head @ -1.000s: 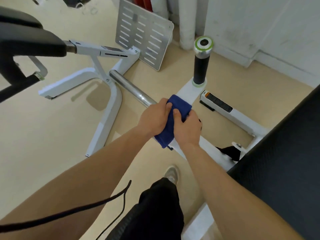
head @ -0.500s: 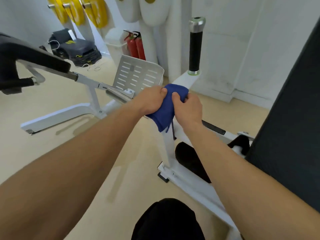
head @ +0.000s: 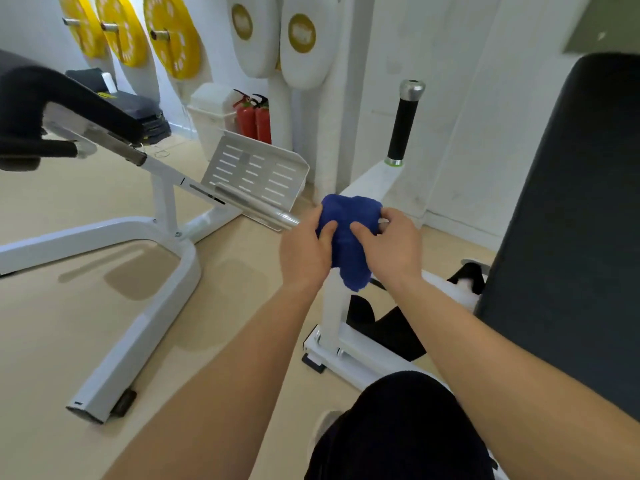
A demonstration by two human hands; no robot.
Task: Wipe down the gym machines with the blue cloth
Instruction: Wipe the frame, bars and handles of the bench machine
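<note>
Blue cloth (head: 349, 233) lies bunched over the top end of the white machine frame (head: 369, 181), where the chrome bar (head: 259, 207) meets it, and its lower edge hangs down the near side of the frame's upright post. Both hands grasp it: the left hand (head: 303, 252) holds its left edge with the thumb pressed on the near face, and the right hand (head: 393, 247) holds its right edge, thumb on the front and fingers curled over the top.

A black-grip handle (head: 403, 123) with a silver cap rises from the far end of the frame, just beyond the cloth. A large black back pad (head: 568, 220) stands close on the right, beside the right forearm. Left of the chrome bar a slotted footplate (head: 256, 168) tilts up from a second white bench frame (head: 138, 306) on the beige floor. Against the far wall stand two red fire extinguishers (head: 254, 119), a white bin (head: 207, 112) and yellow weight plates (head: 173, 36).
</note>
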